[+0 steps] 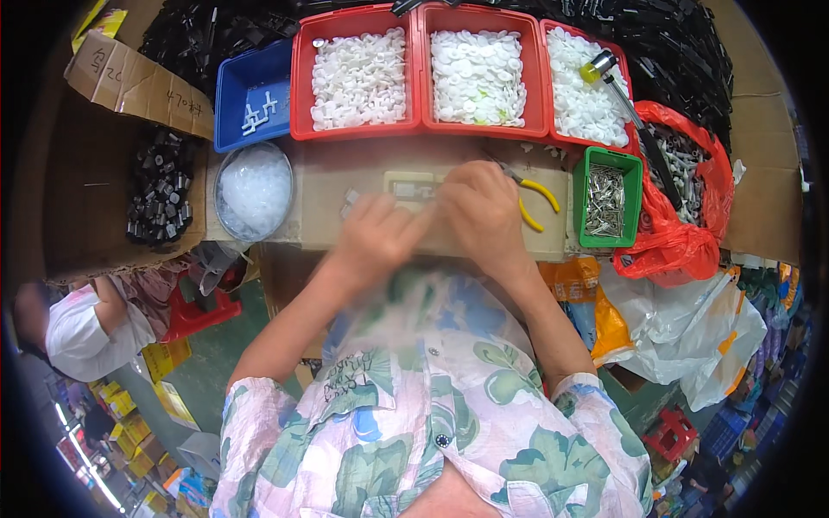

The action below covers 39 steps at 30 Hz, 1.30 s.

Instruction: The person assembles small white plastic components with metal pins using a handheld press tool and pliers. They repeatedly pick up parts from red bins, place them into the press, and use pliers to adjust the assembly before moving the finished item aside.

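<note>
Both of my hands meet over a pale workbench (328, 181). My left hand (376, 231) is blurred, its fingers bent and drawn together toward the right one. My right hand (484, 207) is closed, with curled fingers; whatever lies in either grip is hidden or too small to name. Just beyond my fingers lies a pale rectangular block (401, 183) with small white pieces in its recess. Small clear-white parts (349, 200) rest left of it. Beside my right hand are pliers (542, 192) with yellow handles.
Red bins (419, 112) of white plastic parts line the back. A blue bin (229, 104), a round tub (289, 194) and a box of black parts (160, 186) stand left. At right are a green tray (581, 198) of metal pins, a red bag (691, 250) and a yellow-ended hammer-like tool (635, 112).
</note>
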Motion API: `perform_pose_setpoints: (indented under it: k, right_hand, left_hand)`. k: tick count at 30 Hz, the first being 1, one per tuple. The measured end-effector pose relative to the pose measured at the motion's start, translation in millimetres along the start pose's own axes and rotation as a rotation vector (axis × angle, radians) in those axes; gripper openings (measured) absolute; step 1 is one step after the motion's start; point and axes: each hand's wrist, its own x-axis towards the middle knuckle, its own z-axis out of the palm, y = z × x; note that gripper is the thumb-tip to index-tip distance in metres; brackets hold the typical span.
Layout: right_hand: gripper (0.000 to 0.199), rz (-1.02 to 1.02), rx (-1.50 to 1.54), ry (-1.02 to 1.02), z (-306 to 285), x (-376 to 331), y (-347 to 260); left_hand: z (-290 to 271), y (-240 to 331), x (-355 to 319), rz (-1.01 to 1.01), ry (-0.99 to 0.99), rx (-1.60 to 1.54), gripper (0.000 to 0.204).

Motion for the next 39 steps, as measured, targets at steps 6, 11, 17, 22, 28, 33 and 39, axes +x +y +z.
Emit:
perform_pose_setpoints:
  k: [6,11,17,22,28,33,39]
  right_hand:
    - [0.013,0.026,-0.083,0.043,-20,3,13]
    - [0.019,0.161,-0.494,0.011,-53,4,48]
    - [0.014,0.127,-0.745,-0.103,-52,6,64]
    - [0.014,0.110,-0.643,0.018,-50,2,61]
    - [0.011,0.115,-0.687,-0.008,-44,2,63]
    - [0.009,0.160,-0.709,-0.038,-43,7,58]
    - [0.005,0.696,0.579,0.045,-57,10,28]
  left_hand:
    - [1,0,5,0.010,0.046,0.004,0.031]
    - [-3,2,4,-0.013,0.041,-0.108,0.032]
    - [-5,9,13,-0.052,0.075,-0.222,0.031]
    - [-8,14,23,-0.084,0.120,-0.288,0.029]
    - [-5,22,36,-0.071,0.135,-0.314,0.027]
    - [-6,24,41,-0.078,0.137,-0.349,0.027]
    - [-6,25,55,-0.233,0.257,-0.521,0.030]
